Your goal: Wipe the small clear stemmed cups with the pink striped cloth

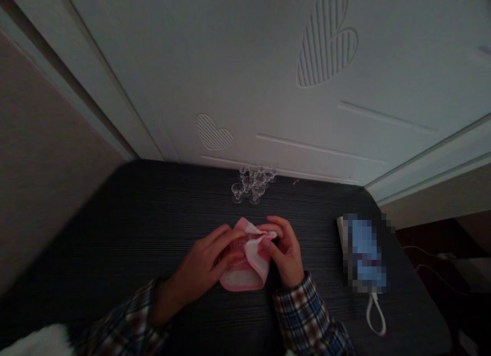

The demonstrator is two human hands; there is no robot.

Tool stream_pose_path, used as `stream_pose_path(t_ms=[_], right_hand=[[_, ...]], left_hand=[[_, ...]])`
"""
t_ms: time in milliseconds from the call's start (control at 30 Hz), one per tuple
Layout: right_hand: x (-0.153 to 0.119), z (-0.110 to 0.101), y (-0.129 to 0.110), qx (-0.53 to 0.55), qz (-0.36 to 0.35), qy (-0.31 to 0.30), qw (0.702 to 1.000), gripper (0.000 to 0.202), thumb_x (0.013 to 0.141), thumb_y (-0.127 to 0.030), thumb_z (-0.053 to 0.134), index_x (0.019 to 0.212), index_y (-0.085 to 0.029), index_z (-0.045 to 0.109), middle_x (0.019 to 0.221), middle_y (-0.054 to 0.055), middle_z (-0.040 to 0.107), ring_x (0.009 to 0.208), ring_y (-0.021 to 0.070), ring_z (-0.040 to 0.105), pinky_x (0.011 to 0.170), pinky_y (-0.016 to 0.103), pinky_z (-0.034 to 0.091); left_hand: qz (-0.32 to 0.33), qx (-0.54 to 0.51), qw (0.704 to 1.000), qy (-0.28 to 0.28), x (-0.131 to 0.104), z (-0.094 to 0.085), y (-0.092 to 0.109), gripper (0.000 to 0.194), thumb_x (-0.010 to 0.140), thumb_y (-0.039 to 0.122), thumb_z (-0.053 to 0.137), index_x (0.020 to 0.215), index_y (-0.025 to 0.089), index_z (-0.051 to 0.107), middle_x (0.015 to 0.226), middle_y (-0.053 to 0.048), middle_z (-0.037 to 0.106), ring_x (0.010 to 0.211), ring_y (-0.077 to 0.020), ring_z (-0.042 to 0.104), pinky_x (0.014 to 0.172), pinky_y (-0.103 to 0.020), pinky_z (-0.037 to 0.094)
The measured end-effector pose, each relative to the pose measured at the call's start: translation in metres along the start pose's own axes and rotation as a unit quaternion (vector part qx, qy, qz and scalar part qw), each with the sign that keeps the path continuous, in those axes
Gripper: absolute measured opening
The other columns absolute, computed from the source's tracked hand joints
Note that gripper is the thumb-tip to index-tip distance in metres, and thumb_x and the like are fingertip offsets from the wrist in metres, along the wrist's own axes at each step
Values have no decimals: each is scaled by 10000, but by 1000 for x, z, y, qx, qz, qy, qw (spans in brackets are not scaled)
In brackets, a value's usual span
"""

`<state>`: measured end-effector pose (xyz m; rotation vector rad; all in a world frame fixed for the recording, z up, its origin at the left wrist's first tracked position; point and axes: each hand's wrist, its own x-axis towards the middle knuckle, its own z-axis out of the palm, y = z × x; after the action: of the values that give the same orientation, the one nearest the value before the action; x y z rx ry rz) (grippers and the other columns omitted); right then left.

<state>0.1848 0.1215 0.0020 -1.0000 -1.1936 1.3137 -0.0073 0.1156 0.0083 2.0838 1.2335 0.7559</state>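
Over the dark table, my left hand (209,256) is closed around a small clear glass (238,243), which is partly hidden by the fingers and by a pink-and-white cloth (243,280). My right hand (286,248) pinches a bunched corner of this cloth between thumb and fingers. The cloth's lower part hangs down below both hands. Beyond them, several small clear stemmed glasses (238,191) stand grouped close together near the white panel. Their exact outlines overlap and are hard to separate.
A white panel with raised heart shapes (215,132) rises behind the dark table (153,207). To the right lies a blurred blue-screened device (364,251) with a white strap or cable loop (376,315). A tiny clear piece (295,182) lies right of the glasses.
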Motion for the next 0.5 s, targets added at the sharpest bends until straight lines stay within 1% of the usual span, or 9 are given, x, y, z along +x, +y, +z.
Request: stream_pose_path(t_ms=[100,267,367,433,500], right_hand=[[0,2,-1,10,-4,-9,1000,422,728,-300,645,1109,-234,477,1015,61,620,944,202,566,844,355,446],[1,0,0,60,-18,15,998,379,749,-289,604,1115,-236,523,1227,74,518,988,208,554,862,360,449],[2,-3,4,95,-15,20,995,349,772,-318,560,1111,-234,559,1289,62,473,1106,237,497,939,399,402],[3,-5,5,80,-11,9,997,321,790,-326,544,1096,-234,583,1292,58,473,1175,244,443,991,417,350],[4,-5,5,36,-21,-9,999,288,807,-331,533,1069,-236,608,1274,60,485,1204,241,410,1010,419,321]], left_hand=[[-4,-3,1000,15,0,1,-1,256,851,277,454,1094,264,530,1003,-14,568,905,-151,553,800,-242,438],[-20,-5,999,25,2,0,0,247,851,272,459,1091,248,514,1027,-19,560,894,-146,556,808,-242,444],[-20,-3,999,31,2,-1,2,246,847,273,467,1085,246,521,1038,-23,562,896,-149,558,805,-246,451],[-11,-2,999,32,1,-1,2,245,846,269,471,1083,252,528,1061,-21,559,927,-151,552,815,-245,449],[-1,-2,1000,31,0,0,1,246,847,263,472,1086,263,531,1077,-16,554,962,-149,542,827,-242,444]])
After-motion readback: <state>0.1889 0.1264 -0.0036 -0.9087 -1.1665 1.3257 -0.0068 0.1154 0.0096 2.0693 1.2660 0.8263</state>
